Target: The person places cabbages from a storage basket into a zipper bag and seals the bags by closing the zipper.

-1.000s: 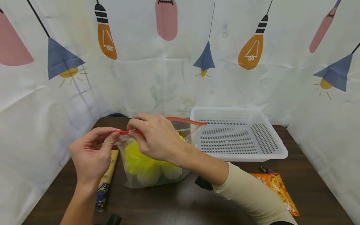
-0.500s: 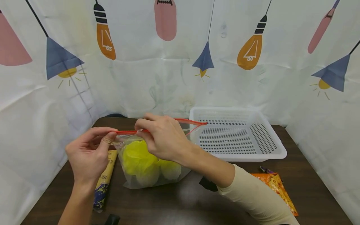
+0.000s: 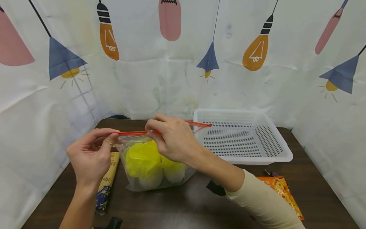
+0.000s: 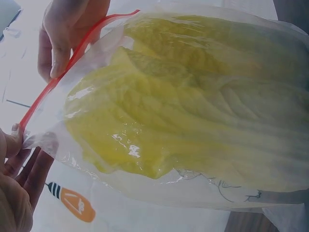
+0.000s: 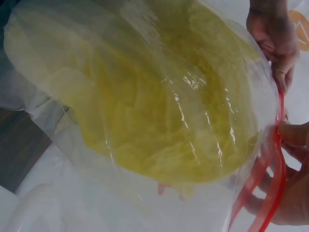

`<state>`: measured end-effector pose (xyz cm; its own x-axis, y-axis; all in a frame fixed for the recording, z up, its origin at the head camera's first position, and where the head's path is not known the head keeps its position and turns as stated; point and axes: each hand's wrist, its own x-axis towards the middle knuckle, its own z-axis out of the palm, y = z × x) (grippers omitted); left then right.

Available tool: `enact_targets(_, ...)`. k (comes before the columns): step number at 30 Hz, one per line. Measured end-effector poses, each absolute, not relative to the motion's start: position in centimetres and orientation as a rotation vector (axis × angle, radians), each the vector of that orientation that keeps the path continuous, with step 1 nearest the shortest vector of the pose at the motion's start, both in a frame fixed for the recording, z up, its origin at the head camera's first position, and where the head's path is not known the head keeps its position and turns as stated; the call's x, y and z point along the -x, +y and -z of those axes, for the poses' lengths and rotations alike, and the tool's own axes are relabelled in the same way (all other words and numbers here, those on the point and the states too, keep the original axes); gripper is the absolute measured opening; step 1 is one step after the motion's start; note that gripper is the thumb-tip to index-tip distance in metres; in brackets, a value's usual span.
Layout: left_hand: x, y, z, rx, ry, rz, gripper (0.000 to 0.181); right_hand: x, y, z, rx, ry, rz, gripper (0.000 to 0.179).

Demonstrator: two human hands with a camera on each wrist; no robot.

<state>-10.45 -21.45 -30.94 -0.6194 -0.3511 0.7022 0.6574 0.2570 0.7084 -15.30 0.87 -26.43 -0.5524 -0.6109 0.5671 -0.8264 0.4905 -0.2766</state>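
Observation:
A clear zip bag (image 3: 132, 183) with a red zip strip (image 3: 132, 133) stands upright on the table. Inside it are yellow-and-white napa cabbages (image 3: 143, 160), blurred by the plastic. At the bag's left corner, my left hand (image 3: 91, 154) pinches the strip's end between thumb and finger. My right hand (image 3: 172, 138) pinches the same strip further right, hiding part of the bag's mouth. Right of that hand the two red edges stand apart. In the right wrist view, the strip (image 5: 275, 193) splits open past my right thumb and fingers.
Behind and right of the bag stands a white perforated basket (image 3: 280, 156). A gold-and-blue packet (image 3: 106, 187) lies beside my left wrist. Near my right sleeve is an orange snack packet (image 3: 283, 190), with a small purple wrapper (image 3: 271, 173) behind it. A printed curtain (image 3: 166, 82) borders the table.
My right hand has slid to the right along the red strip, and the joined stretch between the hands is longer. My left hand keeps its pinch at the corner.

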Motion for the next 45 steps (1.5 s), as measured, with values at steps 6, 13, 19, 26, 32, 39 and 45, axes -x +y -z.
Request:
enact_targets(6, 10.6, -21.6, 31.0, 0.337, -1.643, 1.528, 0.008, 15.4, 1.6, 26.7, -1.181, -2.327, -0.782, 0.007)
enact_targets(13, 10.7, -21.7, 31.1, 0.35, -1.614, 1.563, 0.008, 15.7, 2.5, 27.0, -1.147, -2.324, -0.821, 0.007)
enact_targets(19, 10.9, -21.8, 31.1, 0.366, -1.594, 1.569, 0.009, 15.9, 3.3, 27.3, -1.129, -2.312, -0.848, 0.007)
enact_targets(26, 10.9, -22.0, 31.3, 0.363, -1.577, 1.574, 0.01, 16.0, 4.3, 27.6, -1.093, -2.32, -0.859, 0.006)
enact_targets(32, 10.9, -22.1, 31.3, 0.357, -1.575, 1.58, 0.01, 16.1, 5.1, 27.8, -1.068, -2.326, -0.883, 0.004)
enact_targets(39, 10.9, -22.3, 31.3, 0.34, -1.576, 1.59, 0.011, 16.1, 6.0, 28.0, -1.01, -2.33, -0.907, 0.005)
enact_targets(45, 10.9, -22.4, 31.3, 0.304, -1.567, 1.614, 0.009, 16.2, 6.6, 28.2, -0.978, -2.342, -0.928, 0.005)
